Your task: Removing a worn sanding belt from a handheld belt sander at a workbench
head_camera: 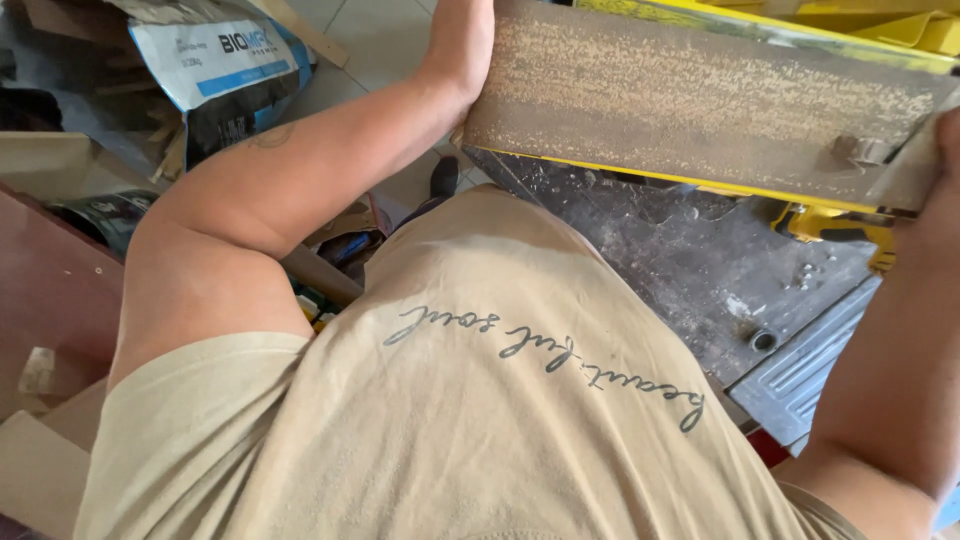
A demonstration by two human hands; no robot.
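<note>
Looking straight down our own chest, beige shirt filling the lower frame.

Thing in hand: a long flat board, dusty brown, speckled with sawdust, a yellow edge along its near side. It lies across the top of view, long axis left to right, sloping slightly down toward the right. It sits ahead of us and above a dark, scuffed metal counter.

Left hand: at the board's left end, wrist against the end edge. Fingers run out of frame, so we cannot tell whether this grip is closed around the board or only pressed to it.

Right hand: only a sliver shows at the right margin, touching the board's right end near a small metal fitting. Grip state cannot be told here either.

Key relation: the board spans between the two hands, one at each end, neither clearly nearer its middle.

Around us: a white and blue sack at upper left on the floor, wood offcuts lower left, a grey ribbed panel lower right.
</note>
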